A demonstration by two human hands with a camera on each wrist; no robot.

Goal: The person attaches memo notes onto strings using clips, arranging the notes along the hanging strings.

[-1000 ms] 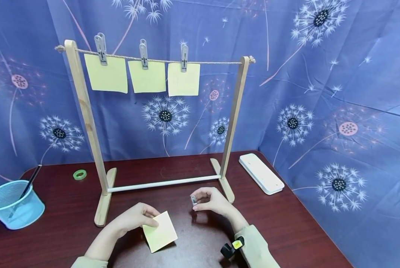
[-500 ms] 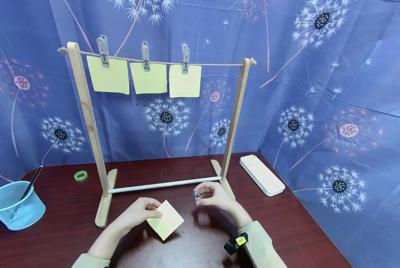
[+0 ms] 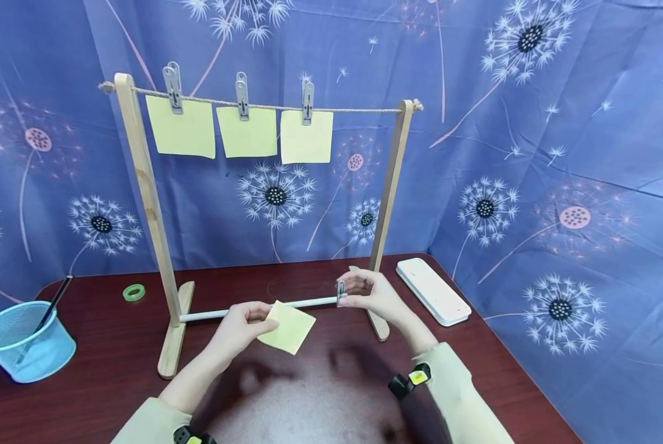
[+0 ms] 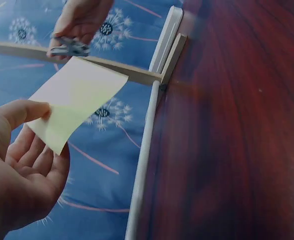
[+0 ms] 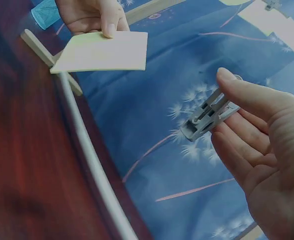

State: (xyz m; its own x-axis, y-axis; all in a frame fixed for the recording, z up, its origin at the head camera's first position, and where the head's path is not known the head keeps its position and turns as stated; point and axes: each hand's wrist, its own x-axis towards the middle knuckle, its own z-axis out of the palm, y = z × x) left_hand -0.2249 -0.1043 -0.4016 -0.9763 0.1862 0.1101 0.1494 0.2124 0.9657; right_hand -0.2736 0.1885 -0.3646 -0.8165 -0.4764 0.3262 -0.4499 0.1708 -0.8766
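My left hand point(image 3: 242, 330) pinches a yellow sticky note point(image 3: 289, 328) by one corner, thumb on top, raised over the table. In the left wrist view the sticky note point(image 4: 79, 95) tilts away from the fingers. To its right, my right hand point(image 3: 377, 299) holds a grey clothespin point(image 3: 340, 292) between thumb and fingers. The right wrist view shows the clothespin point(image 5: 209, 115) with its nose pointing away from the palm. Above both hands, three yellow notes hang from a rope point(image 3: 359, 110), each under a grey clothespin; the rightmost note point(image 3: 306, 142) is near the rope's middle.
A wooden stand with a left post point(image 3: 148, 197), a right post point(image 3: 391, 185) and a white bottom bar point(image 3: 203, 315) carries the rope. A blue mesh basket point(image 3: 37, 351) with a pen and a green tape roll point(image 3: 134, 292) are left. A white case point(image 3: 433, 293) lies right.
Both hands have risen and moved forward toward the stand, a little to the right. The sticky note and the clothespin have moved along with them.
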